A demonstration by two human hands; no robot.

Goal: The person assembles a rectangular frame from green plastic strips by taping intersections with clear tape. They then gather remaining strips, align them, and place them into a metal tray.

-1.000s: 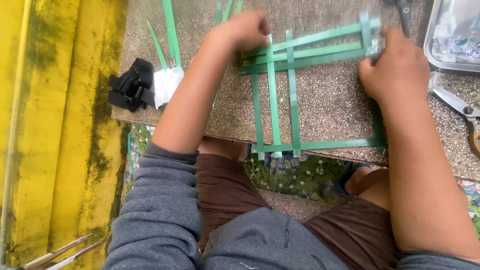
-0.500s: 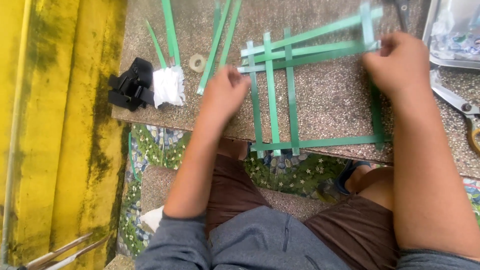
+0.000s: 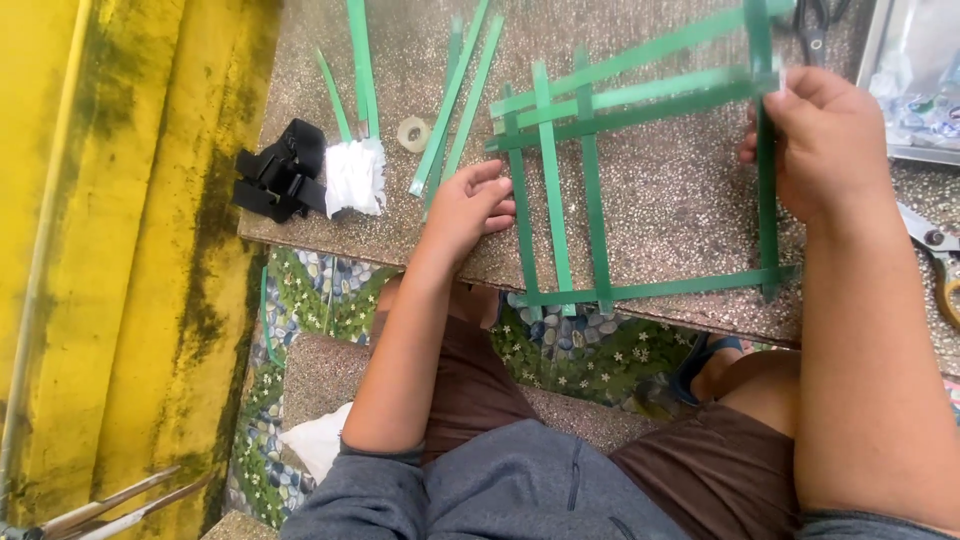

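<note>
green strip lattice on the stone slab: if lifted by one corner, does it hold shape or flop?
The green strip lattice would probably sag and skew: its strips are thin, flat and widely spaced. It looks light for its span. The crossings seem only interlaced, so strips may slide loose; the right hand pinches one corner, the left hand rests at the other side.

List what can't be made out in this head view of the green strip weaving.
- Right hand: its fingertips on the woven green strips are hidden behind the hand.
- Scissors: cut off by the right edge.
- Clear tray: contents blurred, cut by the corner.
- Left hand: whether it presses a loose strip is unclear.
</note>
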